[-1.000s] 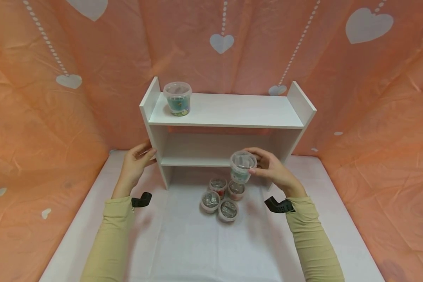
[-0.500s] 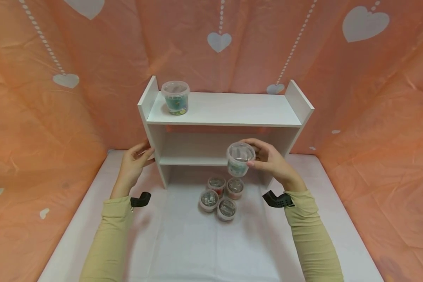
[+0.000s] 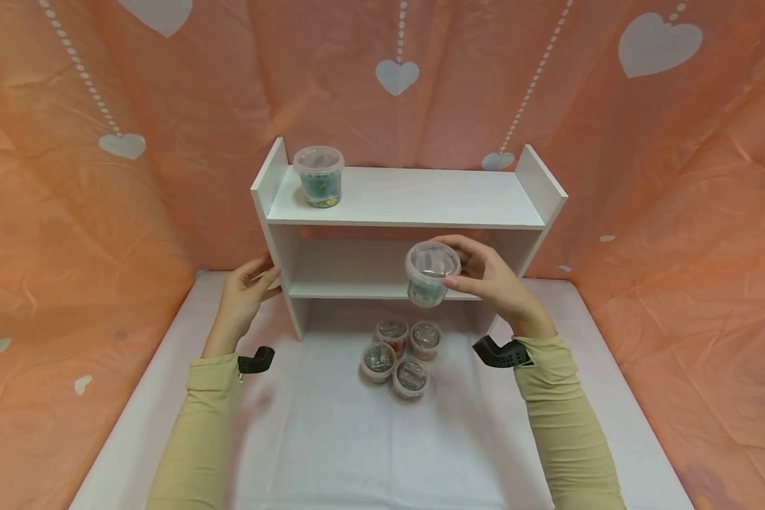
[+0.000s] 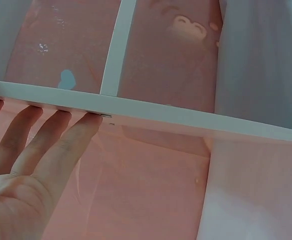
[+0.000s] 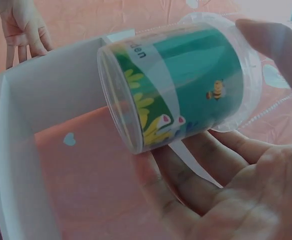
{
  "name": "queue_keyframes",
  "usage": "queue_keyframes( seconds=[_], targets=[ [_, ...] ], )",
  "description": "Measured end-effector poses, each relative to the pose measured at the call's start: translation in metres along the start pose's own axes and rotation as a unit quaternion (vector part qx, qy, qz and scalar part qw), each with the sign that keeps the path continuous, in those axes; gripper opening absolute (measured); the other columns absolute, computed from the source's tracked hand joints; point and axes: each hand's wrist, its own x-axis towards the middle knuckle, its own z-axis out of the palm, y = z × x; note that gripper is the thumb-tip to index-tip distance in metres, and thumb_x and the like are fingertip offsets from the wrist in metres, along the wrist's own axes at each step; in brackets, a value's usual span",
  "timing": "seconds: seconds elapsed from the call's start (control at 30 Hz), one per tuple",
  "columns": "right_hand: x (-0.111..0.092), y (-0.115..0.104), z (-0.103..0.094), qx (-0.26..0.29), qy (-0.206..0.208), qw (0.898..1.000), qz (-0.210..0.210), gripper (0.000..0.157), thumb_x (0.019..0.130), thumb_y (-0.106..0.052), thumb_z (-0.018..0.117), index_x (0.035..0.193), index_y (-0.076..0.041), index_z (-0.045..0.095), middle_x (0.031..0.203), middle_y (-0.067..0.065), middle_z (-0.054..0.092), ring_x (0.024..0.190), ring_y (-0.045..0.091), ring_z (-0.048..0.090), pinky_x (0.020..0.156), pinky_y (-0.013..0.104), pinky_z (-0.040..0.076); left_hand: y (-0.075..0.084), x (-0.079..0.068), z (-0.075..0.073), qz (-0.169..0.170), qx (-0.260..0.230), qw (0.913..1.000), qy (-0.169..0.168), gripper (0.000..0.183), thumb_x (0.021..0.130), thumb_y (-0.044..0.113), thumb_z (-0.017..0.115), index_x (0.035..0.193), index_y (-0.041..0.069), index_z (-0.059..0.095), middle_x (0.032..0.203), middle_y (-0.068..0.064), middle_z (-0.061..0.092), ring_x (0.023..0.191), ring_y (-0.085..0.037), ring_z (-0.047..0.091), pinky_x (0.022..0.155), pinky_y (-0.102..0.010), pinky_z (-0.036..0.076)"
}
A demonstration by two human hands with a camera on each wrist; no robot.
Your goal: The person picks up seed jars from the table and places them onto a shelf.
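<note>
In the head view my right hand holds a clear lidded plastic tub between thumb and fingers, in front of the white shelf unit's middle level. The right wrist view shows a teal label with a bee on this tub; the thumb lies at its lid rim and the fingers pass beneath it. My left hand rests its fingertips against the outer face of the unit's left side panel, fingers mostly straight. A similar tub with a teal label stands on the top shelf, at its left end.
Several small lidded tubs stand in a cluster on the white tablecloth, at the front of the unit below the middle shelf. Orange curtains with white hearts surround the table at the back and sides.
My right hand has raised its tub from over the small tubs to the height of the middle shelf, slightly leftward. The left hand stays at the side panel.
</note>
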Motion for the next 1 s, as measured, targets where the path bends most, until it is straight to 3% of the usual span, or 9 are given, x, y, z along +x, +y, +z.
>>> queue_keyframes(
  seconds=[0.33, 0.57, 0.8, 1.0],
  targets=[
    [0.01, -0.004, 0.0, 0.005, 0.003, 1.0, -0.023, 0.052, 0.09, -0.016, 0.069, 0.136, -0.005, 0.049, 0.118, 0.009, 0.059, 0.103, 0.023, 0.058, 0.085, 0.031, 0.052, 0.002, -0.002, 0.0, -0.004, 0.002, 1.0, -0.003, 0.052, 0.096, 0.017, 0.06, 0.142, -0.002, 0.042, 0.138, -0.024, 0.045, 0.118, -0.024, 0.052, 0.09, -0.048, 0.048],
    [0.016, -0.018, 0.004, 0.02, 0.017, 0.999, -0.028, 0.05, 0.089, -0.01, 0.069, 0.135, -0.005, 0.05, 0.118, 0.01, 0.06, 0.104, 0.022, 0.058, 0.088, 0.032, 0.052, 0.002, -0.001, 0.002, 0.002, 0.001, 1.0, -0.002, 0.052, 0.096, 0.016, 0.059, 0.141, -0.002, 0.043, 0.137, -0.025, 0.045, 0.117, -0.022, 0.053, 0.091, -0.051, 0.046],
    [0.022, -0.031, 0.004, 0.016, 0.032, 0.999, -0.025, 0.049, 0.089, -0.006, 0.066, 0.135, -0.003, 0.049, 0.118, 0.011, 0.059, 0.104, 0.021, 0.057, 0.088, 0.03, 0.05, 0.0, -0.001, 0.001, 0.01, 0.005, 0.9999, -0.005, 0.051, 0.096, 0.017, 0.059, 0.141, -0.002, 0.043, 0.136, -0.025, 0.046, 0.119, -0.03, 0.051, 0.091, -0.053, 0.045],
    [0.032, -0.037, 0.003, 0.012, 0.044, 0.998, -0.034, 0.049, 0.089, -0.009, 0.067, 0.135, -0.003, 0.049, 0.119, 0.012, 0.059, 0.106, 0.022, 0.056, 0.091, 0.031, 0.049, -0.002, -0.001, -0.001, 0.013, 0.006, 0.9999, -0.005, 0.051, 0.096, 0.017, 0.06, 0.142, 0.0, 0.044, 0.137, -0.024, 0.046, 0.119, -0.025, 0.053, 0.091, -0.052, 0.046]
  ],
)
